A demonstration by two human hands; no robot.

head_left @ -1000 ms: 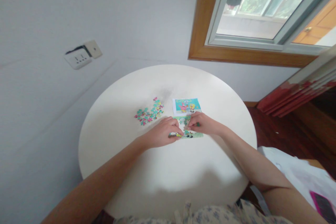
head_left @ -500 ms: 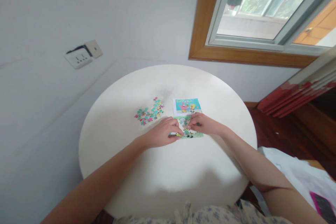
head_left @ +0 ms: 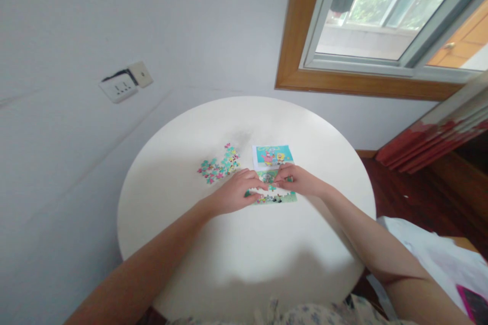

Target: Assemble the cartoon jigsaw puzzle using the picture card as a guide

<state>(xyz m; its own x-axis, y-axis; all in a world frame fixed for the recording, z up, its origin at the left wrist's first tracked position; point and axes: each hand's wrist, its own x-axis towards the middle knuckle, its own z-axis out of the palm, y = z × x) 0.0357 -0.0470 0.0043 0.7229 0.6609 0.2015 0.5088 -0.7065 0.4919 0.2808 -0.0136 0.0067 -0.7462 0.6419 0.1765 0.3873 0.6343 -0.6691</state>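
A partly assembled jigsaw puzzle (head_left: 284, 198) lies flat on the round white table (head_left: 247, 249), with a pale gap between its upper part and its bottom strip. My left hand (head_left: 237, 191) rests over the puzzle's left side, thumb and forefinger apart. Opposite it, my right hand (head_left: 299, 181) pinches at a small green puzzle piece (head_left: 272, 188) around the gap; its fingertips partly hide what they grip. Just beyond the hands is a printed picture card (head_left: 272, 155) with pink and yellow cartoon figures on blue. Loose puzzle pieces (head_left: 219, 166) are scattered left of it.
A wall with a socket (head_left: 119, 87) stands behind and left of the table. The wood-framed window (head_left: 362, 84) is at the upper right, above a red and white curtain (head_left: 415, 137). White sheeting and a pink-edged dark object (head_left: 475, 304) lie at lower right.
My left forefinger has moved up, away from the thumb. The small piece between my hands now sits higher, apart from the bottom strip. The whole view has shifted slightly.
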